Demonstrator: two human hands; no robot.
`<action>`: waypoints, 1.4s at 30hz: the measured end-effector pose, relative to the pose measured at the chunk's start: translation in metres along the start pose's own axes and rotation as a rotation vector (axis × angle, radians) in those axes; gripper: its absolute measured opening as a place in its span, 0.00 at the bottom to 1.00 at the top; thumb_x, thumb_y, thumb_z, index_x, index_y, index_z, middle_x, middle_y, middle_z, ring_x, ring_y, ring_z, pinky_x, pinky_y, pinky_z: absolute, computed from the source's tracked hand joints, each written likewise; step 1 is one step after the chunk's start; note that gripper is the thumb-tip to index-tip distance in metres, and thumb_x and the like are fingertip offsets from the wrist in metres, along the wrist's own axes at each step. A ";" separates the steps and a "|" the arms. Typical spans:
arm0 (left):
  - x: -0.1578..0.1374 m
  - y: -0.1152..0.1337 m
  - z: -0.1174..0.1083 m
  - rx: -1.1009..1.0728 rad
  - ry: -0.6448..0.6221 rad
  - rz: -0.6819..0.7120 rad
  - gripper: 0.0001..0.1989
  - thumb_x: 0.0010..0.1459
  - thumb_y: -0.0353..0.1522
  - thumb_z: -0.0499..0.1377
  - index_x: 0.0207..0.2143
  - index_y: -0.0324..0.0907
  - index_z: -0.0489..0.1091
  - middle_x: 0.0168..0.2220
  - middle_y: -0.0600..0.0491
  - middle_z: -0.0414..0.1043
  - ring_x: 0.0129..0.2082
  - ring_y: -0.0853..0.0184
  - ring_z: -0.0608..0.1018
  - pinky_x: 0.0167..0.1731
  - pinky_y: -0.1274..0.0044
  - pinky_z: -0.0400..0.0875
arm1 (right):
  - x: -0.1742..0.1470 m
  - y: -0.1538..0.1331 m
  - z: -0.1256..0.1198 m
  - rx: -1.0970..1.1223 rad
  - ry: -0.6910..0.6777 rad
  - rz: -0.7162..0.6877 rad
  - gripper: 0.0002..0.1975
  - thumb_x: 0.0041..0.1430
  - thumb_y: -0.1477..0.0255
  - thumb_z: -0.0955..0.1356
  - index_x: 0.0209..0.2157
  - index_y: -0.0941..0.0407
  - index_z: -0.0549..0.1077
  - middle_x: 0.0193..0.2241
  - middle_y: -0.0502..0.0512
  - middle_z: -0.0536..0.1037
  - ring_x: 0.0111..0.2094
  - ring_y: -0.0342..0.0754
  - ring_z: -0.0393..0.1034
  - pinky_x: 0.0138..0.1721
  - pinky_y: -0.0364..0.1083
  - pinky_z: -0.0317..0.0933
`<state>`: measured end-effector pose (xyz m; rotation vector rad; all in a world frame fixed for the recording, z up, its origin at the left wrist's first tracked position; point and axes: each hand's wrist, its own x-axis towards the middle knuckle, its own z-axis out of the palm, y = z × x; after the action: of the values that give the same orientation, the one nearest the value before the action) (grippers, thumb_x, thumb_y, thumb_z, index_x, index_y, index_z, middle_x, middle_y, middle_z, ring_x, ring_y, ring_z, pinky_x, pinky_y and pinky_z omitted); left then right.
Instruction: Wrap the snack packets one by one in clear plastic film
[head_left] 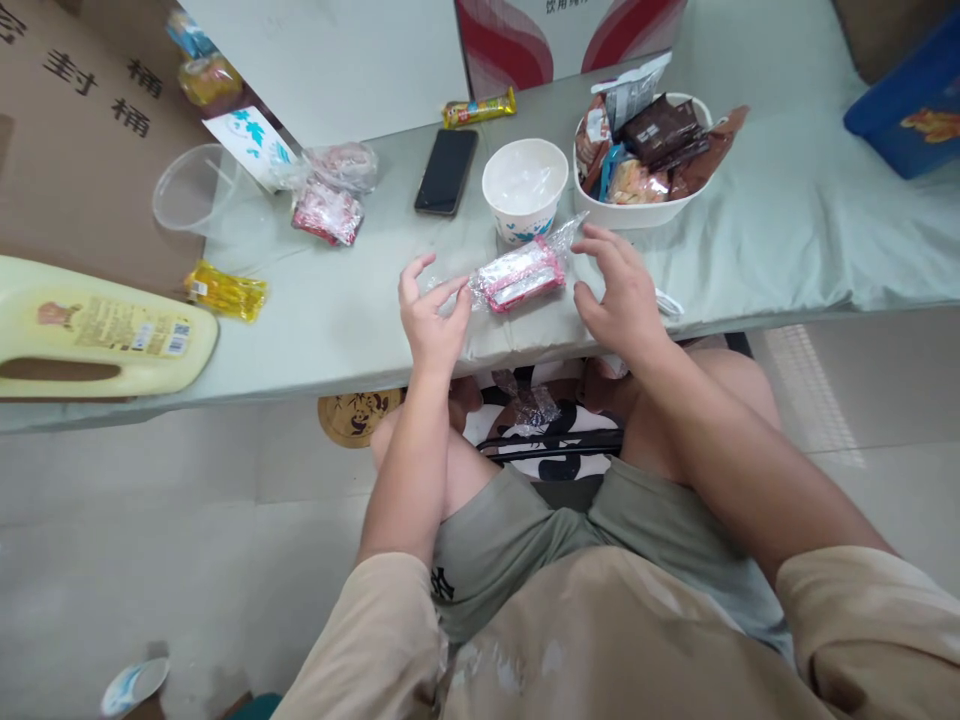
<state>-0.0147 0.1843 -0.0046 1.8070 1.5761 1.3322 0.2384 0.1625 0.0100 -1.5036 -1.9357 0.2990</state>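
A small pack in clear plastic film with pink and silver wrapping [523, 273] lies near the table's front edge, between my two hands. My left hand [436, 312] is beside its left end, fingers spread, with the index finger and thumb close to the film. On the other side, my right hand [616, 292] is open, its fingers curved and apart near the film's right end. Just behind the pack stands a white paper cup [525, 180] with a blue pattern and clear plastic inside. To its right, a white tub [637, 212] holds several wrapped snacks.
A phone [446, 172] and yellow snack bar [478, 107] lie behind. At left are wrapped pink packs [328, 212], a clear plastic bowl [196, 195], a yellow packet [229, 292] and a large yellow jug [97, 335]. A blue container [911, 100] stands far right.
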 end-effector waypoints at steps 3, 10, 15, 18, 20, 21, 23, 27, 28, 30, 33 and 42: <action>-0.002 0.003 -0.004 0.019 -0.022 -0.006 0.09 0.54 0.36 0.68 0.36 0.43 0.77 0.51 0.47 0.70 0.59 0.57 0.72 0.65 0.63 0.63 | 0.011 0.000 0.004 -0.022 -0.031 -0.046 0.25 0.62 0.73 0.61 0.61 0.50 0.66 0.65 0.60 0.67 0.68 0.64 0.55 0.65 0.69 0.49; -0.005 0.004 -0.009 -0.002 -0.037 -0.006 0.00 0.55 0.32 0.66 0.31 0.45 0.78 0.46 0.50 0.72 0.55 0.60 0.75 0.65 0.62 0.64 | 0.023 -0.002 0.021 -0.090 -0.090 -0.084 0.16 0.61 0.74 0.63 0.49 0.52 0.75 0.42 0.60 0.77 0.52 0.62 0.67 0.64 0.67 0.47; -0.005 0.009 -0.015 -0.029 0.064 0.030 0.01 0.55 0.32 0.65 0.30 0.46 0.76 0.42 0.52 0.74 0.55 0.60 0.75 0.64 0.62 0.65 | 0.009 -0.016 0.012 -0.123 -0.127 -0.178 0.09 0.60 0.75 0.63 0.37 0.52 0.75 0.46 0.61 0.77 0.49 0.62 0.67 0.52 0.60 0.57; -0.006 0.012 -0.019 -0.005 0.081 0.066 0.03 0.56 0.32 0.63 0.29 0.45 0.73 0.39 0.52 0.75 0.56 0.59 0.74 0.64 0.60 0.64 | 0.005 -0.020 0.005 -0.123 -0.151 -0.221 0.08 0.58 0.75 0.63 0.35 0.52 0.74 0.44 0.59 0.78 0.48 0.60 0.69 0.51 0.58 0.57; -0.007 0.012 -0.022 0.033 0.109 0.081 0.05 0.56 0.31 0.61 0.27 0.45 0.69 0.36 0.52 0.75 0.55 0.58 0.74 0.62 0.59 0.64 | 0.002 -0.021 0.002 -0.118 -0.215 -0.219 0.08 0.59 0.74 0.62 0.35 0.53 0.73 0.36 0.59 0.79 0.40 0.58 0.70 0.45 0.56 0.57; -0.008 0.011 -0.024 0.049 0.126 0.089 0.06 0.56 0.30 0.60 0.26 0.46 0.67 0.34 0.52 0.75 0.53 0.57 0.75 0.61 0.60 0.65 | 0.000 -0.021 0.001 -0.108 -0.258 -0.220 0.09 0.59 0.73 0.62 0.37 0.54 0.73 0.33 0.59 0.79 0.36 0.56 0.70 0.41 0.54 0.57; -0.009 0.007 -0.028 0.061 0.142 0.091 0.07 0.55 0.29 0.58 0.25 0.46 0.65 0.30 0.52 0.73 0.47 0.58 0.76 0.57 0.62 0.67 | -0.005 -0.023 0.001 -0.073 -0.354 -0.240 0.14 0.60 0.70 0.62 0.45 0.55 0.73 0.33 0.57 0.80 0.31 0.54 0.69 0.36 0.51 0.55; -0.006 -0.004 -0.037 -0.026 0.088 0.011 0.06 0.52 0.29 0.58 0.25 0.46 0.64 0.27 0.54 0.67 0.35 0.63 0.74 0.46 0.69 0.70 | -0.017 -0.024 0.005 -0.076 -0.500 -0.292 0.24 0.60 0.67 0.65 0.58 0.57 0.67 0.33 0.55 0.82 0.32 0.52 0.72 0.38 0.49 0.55; -0.005 -0.005 -0.038 -0.059 0.064 -0.012 0.05 0.52 0.29 0.59 0.26 0.46 0.65 0.27 0.54 0.67 0.34 0.63 0.73 0.44 0.70 0.70 | -0.020 -0.023 0.005 -0.097 -0.512 -0.292 0.21 0.60 0.69 0.65 0.55 0.56 0.69 0.33 0.55 0.82 0.33 0.53 0.73 0.38 0.49 0.54; -0.002 -0.004 -0.041 -0.097 -0.016 -0.035 0.03 0.51 0.30 0.61 0.27 0.46 0.68 0.26 0.55 0.67 0.33 0.64 0.73 0.43 0.72 0.70 | -0.023 -0.021 0.004 -0.150 -0.489 -0.243 0.13 0.61 0.72 0.63 0.47 0.54 0.73 0.35 0.55 0.82 0.34 0.52 0.73 0.34 0.48 0.52; 0.000 0.002 -0.040 -0.073 -0.260 -0.038 0.08 0.46 0.32 0.66 0.32 0.46 0.74 0.28 0.56 0.72 0.35 0.63 0.75 0.47 0.71 0.69 | -0.022 -0.015 0.003 -0.229 -0.366 -0.077 0.08 0.63 0.71 0.62 0.39 0.53 0.73 0.39 0.56 0.82 0.30 0.50 0.71 0.27 0.47 0.45; -0.001 0.006 -0.014 0.047 -0.171 0.007 0.08 0.50 0.27 0.66 0.24 0.46 0.71 0.36 0.53 0.79 0.57 0.54 0.76 0.69 0.55 0.44 | -0.015 -0.016 0.003 -0.125 -0.013 0.030 0.21 0.60 0.80 0.61 0.51 0.51 0.72 0.41 0.56 0.84 0.48 0.58 0.74 0.48 0.57 0.57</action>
<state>-0.0231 0.1777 0.0063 1.9013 1.5224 1.1194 0.2256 0.1444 0.0110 -1.6160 -1.9748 0.2039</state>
